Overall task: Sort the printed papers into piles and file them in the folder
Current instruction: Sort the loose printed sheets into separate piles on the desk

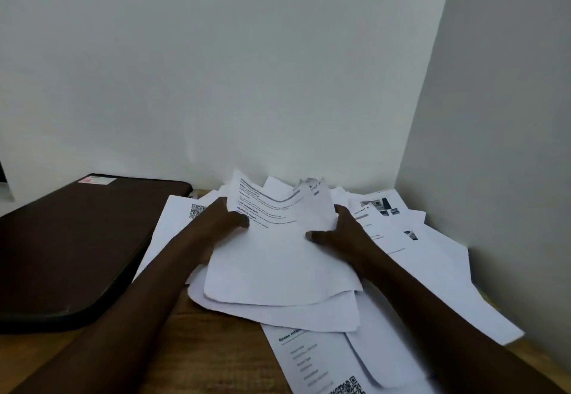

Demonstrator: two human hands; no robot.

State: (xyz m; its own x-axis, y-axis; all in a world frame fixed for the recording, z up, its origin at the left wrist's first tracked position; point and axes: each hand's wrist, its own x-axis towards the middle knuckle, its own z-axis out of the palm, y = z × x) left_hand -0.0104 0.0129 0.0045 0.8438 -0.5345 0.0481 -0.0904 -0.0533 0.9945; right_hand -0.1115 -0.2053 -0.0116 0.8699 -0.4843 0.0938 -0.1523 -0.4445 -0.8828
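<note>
A loose bundle of printed white papers (278, 257) is held up over the wooden desk, its far end curling upward. My left hand (222, 220) grips the bundle's left edge, thumb on top. My right hand (336, 229) grips the right edge, thumb pressed on the top sheet. More printed sheets lie scattered under and around the bundle: one with a QR code (318, 362) at the front, others with small photos (389, 217) to the right. The closed dark brown folder (71, 245) lies flat at the left.
The wooden desk (210, 353) sits in a corner, with a white wall behind and another white wall close on the right. Papers reach up to the right wall. A sheet with a QR code (182, 217) lies beside the folder's right edge.
</note>
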